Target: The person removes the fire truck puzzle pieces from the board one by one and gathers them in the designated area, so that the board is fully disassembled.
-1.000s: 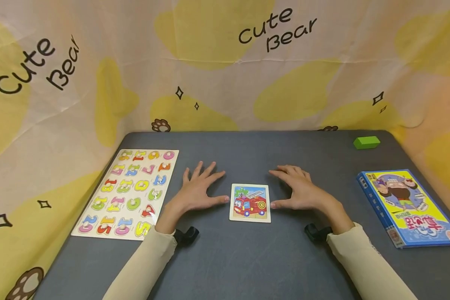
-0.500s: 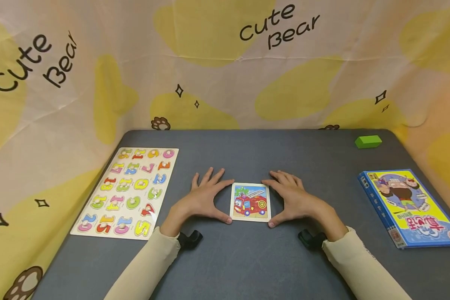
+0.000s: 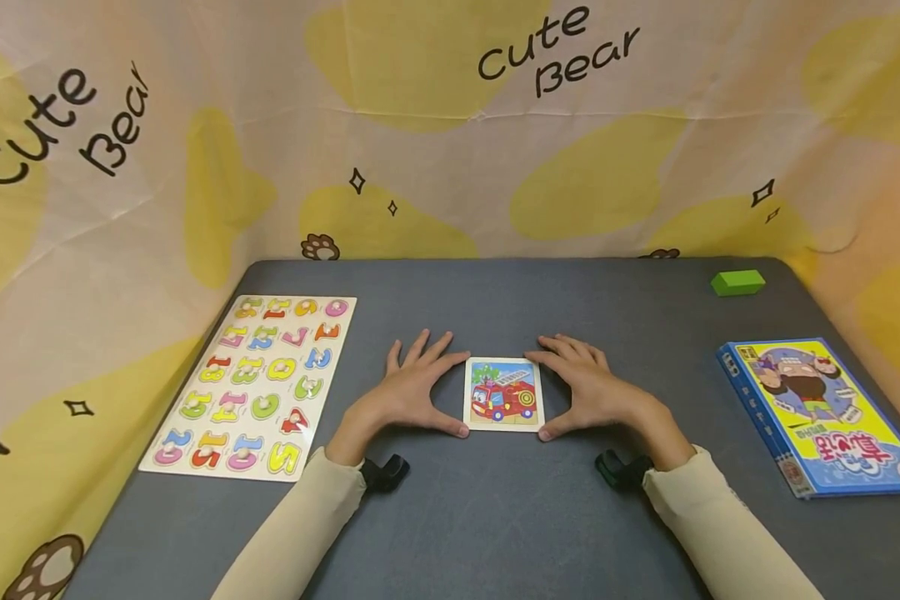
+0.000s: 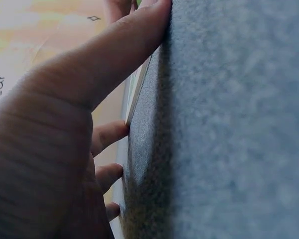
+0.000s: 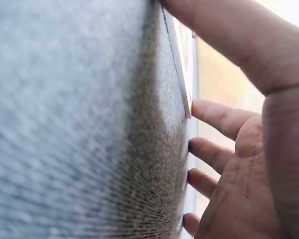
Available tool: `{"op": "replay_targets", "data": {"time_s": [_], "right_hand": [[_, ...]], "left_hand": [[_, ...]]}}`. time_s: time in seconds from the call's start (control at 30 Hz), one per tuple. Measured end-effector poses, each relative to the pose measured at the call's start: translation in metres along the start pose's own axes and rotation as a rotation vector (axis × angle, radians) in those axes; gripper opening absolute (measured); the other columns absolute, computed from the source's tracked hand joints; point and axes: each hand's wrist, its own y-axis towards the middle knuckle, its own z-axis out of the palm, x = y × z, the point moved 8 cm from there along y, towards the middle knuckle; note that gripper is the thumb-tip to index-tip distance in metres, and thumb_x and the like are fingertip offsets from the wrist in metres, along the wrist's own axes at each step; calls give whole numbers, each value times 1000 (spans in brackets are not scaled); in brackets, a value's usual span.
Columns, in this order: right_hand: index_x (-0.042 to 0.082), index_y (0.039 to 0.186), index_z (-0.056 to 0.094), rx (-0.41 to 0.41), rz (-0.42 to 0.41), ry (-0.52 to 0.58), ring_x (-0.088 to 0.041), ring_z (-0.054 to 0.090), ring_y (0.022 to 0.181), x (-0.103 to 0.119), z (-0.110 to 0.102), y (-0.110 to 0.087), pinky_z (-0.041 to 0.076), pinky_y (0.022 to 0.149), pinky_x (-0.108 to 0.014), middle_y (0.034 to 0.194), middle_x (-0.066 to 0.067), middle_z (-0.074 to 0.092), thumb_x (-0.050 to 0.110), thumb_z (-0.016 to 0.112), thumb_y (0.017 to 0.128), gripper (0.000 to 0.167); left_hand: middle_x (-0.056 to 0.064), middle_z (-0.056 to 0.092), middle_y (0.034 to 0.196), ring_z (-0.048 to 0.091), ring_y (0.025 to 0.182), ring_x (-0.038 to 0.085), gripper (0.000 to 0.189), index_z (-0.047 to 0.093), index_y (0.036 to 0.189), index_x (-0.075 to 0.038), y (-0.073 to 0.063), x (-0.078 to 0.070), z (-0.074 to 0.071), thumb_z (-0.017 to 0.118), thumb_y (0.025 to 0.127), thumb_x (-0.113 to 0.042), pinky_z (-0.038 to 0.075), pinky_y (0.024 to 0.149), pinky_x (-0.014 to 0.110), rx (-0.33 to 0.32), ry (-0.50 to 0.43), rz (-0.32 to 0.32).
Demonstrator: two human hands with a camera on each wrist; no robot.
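head: left grip (image 3: 411, 395), right grip (image 3: 594, 393) touch board (image 3: 504, 395) (fire-truck picture)

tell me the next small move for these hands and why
I'd probably ease the left hand and right hand slightly outward, releasing the fire-truck board: it looks flat on the table and roughly square to the table's far edge, with thumbs at its near corners and index fingers at its far ones, so little straightening seems needed.

Fingers (image 3: 450, 361) flank the picture board (image 3: 503, 394), with free tabletop (image 3: 495, 308) beyond.
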Motion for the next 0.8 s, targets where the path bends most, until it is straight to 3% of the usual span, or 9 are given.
{"op": "replay_targets", "data": {"time_s": [0.4, 0.8], "right_hand": [[13, 157, 40, -18, -16, 46, -45, 11, 155, -9, 1, 2, 7, 115, -71, 168, -17, 25, 53, 91, 67, 111], [14, 158, 37, -25, -28, 68, -45, 8, 156, -12, 1, -1, 1, 117, -72, 168, -17, 23, 52, 90, 69, 110]], "left_hand": [[5, 9, 174, -5, 160, 39, 113, 33, 160, -32, 5, 3, -1, 84, 67, -69, -8, 119, 72, -7, -5, -8], [5, 9, 174, -5, 160, 38, 110, 28, 162, -31, 4, 5, 4, 79, 72, -69, -7, 121, 69, -32, 2, 44]]}}
